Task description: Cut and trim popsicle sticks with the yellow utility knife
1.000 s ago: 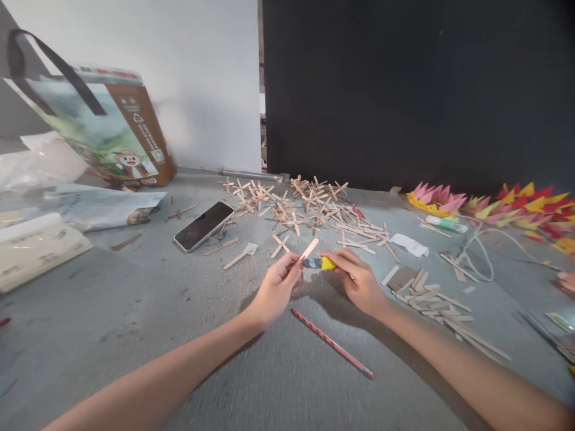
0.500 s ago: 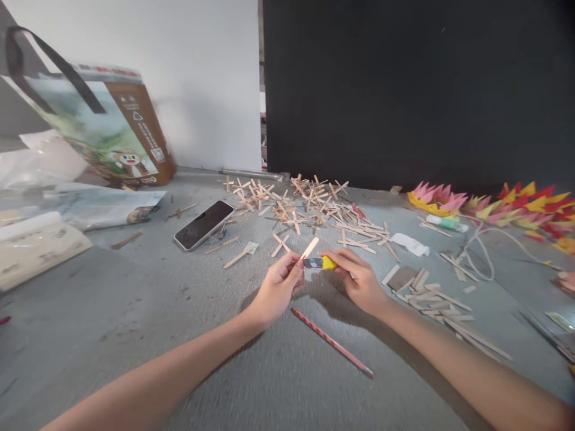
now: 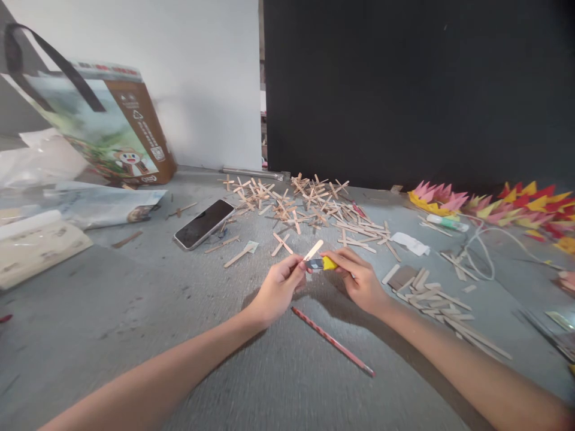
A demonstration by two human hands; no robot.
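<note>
Pinched in my left hand (image 3: pixel 281 286) is a wooden craft stick (image 3: pixel 314 249), its upper end pointing away to the right. My right hand (image 3: pixel 359 280) grips a yellow utility knife (image 3: pixel 329 263). The knife's wide metal blade (image 3: pixel 314 264) points left and meets the stick beside my left fingertips; how deep it goes I cannot tell. Below my hands a red patterned pencil (image 3: pixel 332 342) lies slantwise on the grey table (image 3: pixel 215 365). Just beyond my left hand lie two crossed sticks (image 3: pixel 282 243).
A heap of crossed sticks (image 3: pixel 287 206) spreads at the back. Left of it lies a phone (image 3: pixel 204 224), with a printed bag (image 3: pixel 130 131) behind. Loose sticks (image 3: pixel 433 299), a glue stick (image 3: pixel 447 223), a white cable (image 3: pixel 476 257) and folded-paper pieces (image 3: pixel 435 199) lie rightward.
The craft stick has shifted slightly to the right and tilts a little more. Both hands stay almost in place, with the knife still against the stick.
</note>
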